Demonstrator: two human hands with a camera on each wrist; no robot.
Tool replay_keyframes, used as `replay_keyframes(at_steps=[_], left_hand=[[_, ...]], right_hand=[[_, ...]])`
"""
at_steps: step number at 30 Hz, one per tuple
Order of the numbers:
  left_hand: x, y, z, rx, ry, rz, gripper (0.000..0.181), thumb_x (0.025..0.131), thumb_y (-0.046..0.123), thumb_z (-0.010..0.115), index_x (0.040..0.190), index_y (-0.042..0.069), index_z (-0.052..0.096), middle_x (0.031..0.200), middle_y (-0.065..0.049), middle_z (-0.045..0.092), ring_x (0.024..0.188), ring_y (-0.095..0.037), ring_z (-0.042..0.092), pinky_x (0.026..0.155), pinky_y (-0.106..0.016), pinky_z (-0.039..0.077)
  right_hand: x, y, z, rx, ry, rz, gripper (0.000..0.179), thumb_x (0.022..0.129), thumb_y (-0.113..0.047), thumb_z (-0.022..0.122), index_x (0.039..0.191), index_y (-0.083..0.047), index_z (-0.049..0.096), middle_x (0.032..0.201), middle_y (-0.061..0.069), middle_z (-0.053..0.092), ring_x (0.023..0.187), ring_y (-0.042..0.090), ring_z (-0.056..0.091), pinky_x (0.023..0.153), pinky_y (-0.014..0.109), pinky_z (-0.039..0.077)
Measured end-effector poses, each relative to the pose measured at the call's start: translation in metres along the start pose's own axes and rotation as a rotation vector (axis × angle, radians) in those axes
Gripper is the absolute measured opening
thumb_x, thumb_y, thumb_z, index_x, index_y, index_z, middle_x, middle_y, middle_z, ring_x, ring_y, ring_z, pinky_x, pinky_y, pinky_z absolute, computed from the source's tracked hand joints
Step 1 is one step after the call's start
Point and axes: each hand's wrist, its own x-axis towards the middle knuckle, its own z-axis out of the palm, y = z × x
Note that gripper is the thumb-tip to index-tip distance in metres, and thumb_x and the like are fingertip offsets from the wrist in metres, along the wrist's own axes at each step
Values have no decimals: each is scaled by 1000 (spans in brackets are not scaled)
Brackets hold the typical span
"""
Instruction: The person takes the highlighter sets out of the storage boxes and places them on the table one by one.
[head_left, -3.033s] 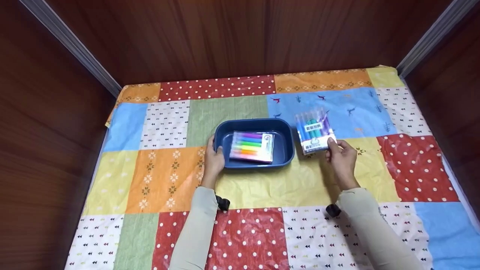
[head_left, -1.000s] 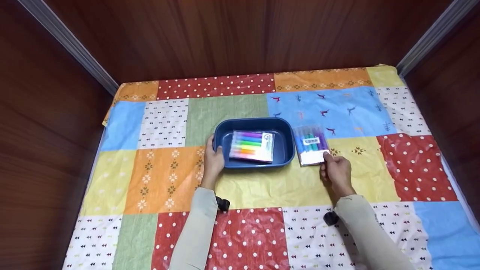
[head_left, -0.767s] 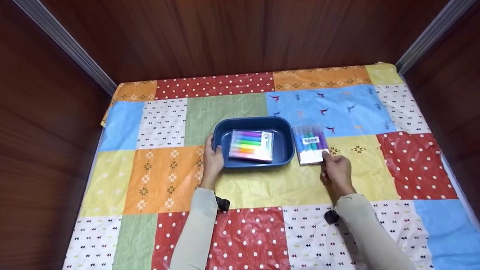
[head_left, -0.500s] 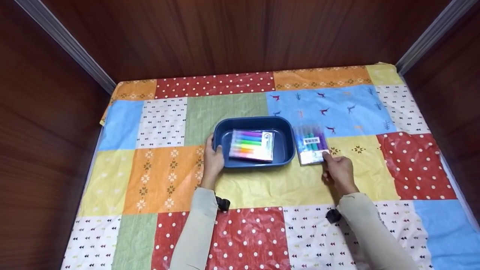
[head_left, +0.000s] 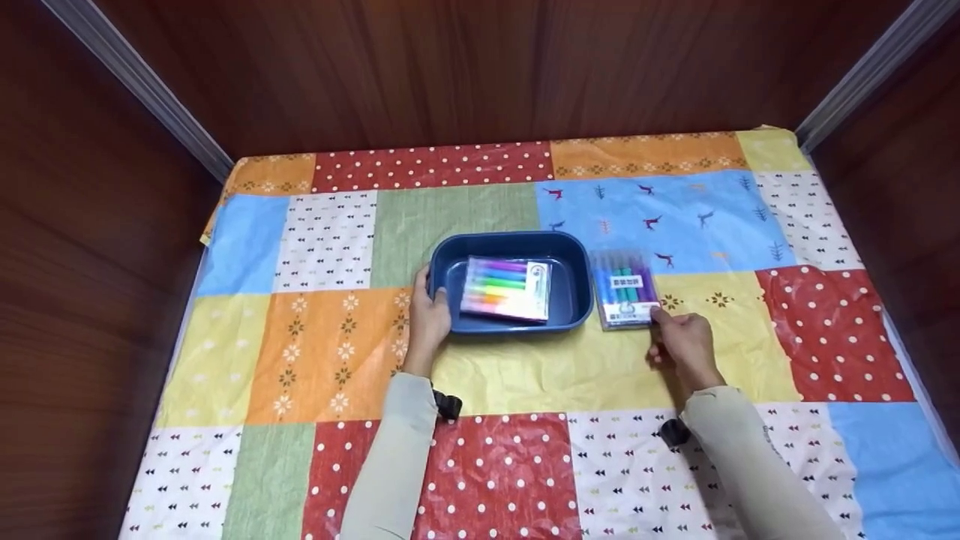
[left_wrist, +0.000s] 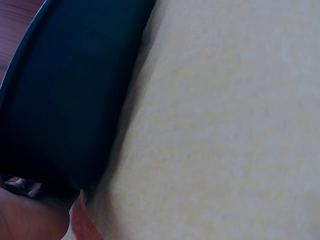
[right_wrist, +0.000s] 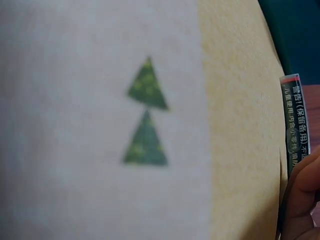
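Observation:
My left hand grips the left end of a dark blue rectangular plastic tub, thumb by its rim and the other fingers along the outer wall. Inside the tub lies a clear pack of rainbow-coloured markers. A second clear marker pack, with blue, green and purple markers and a white label, lies flat on the cloth close beside the tub's right end. At its near right corner, my right hand pinches the edge with the thumb on top. In the right wrist view, curled fingers meet the pack's printed edge.
A patchwork-patterned tablecloth covers the table. Dark wood panels stand at the back and both sides, with metal strips at the corners. Each wrist wears a small black camera.
Since three seconds ago, the right hand has brought the second pack down and nearer, onto the cloth beside the tub. Over the last second the pack lies still; the hand shifts slightly right.

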Motion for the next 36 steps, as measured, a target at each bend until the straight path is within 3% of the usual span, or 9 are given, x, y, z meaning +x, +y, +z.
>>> replay_keyframes(at_steps=[12, 24, 30, 36], left_hand=[[-1, 4, 0, 2, 3, -12, 48, 102, 3, 45, 149, 7, 42, 156, -19, 44, 147, -37, 39, 123, -49, 31], [-8, 6, 5, 30, -26, -68, 49, 104, 10, 45, 152, 13, 38, 156, -19, 44, 143, -39, 44, 120, -51, 35], [-7, 4, 5, 53, -26, -53, 49, 104, 10, 44, 152, 13, 38, 157, -20, 44, 143, -41, 44, 120, -53, 34], [-7, 6, 8, 64, -31, -32, 49, 103, 10, 45, 152, 13, 39, 155, -20, 45, 140, -41, 47, 118, -54, 37]], right_hand=[[-4, -11, -1, -61, 125, -58, 27, 100, -36, 57, 97, -11, 45, 72, -1, 57, 44, 7, 52, 42, 24, 45], [-10, -22, 9, -81, 90, -123, 25, 100, -34, 56, 99, -11, 45, 60, -5, 55, 44, 6, 49, 40, 25, 40], [-15, -43, 20, -43, 62, -249, 24, 99, -31, 61, 108, -13, 48, 63, -9, 56, 47, 4, 50, 45, 23, 45], [-22, -70, 34, 39, -50, -392, 29, 100, -31, 60, 116, -13, 44, 56, -11, 46, 40, 3, 36, 40, 20, 33]])
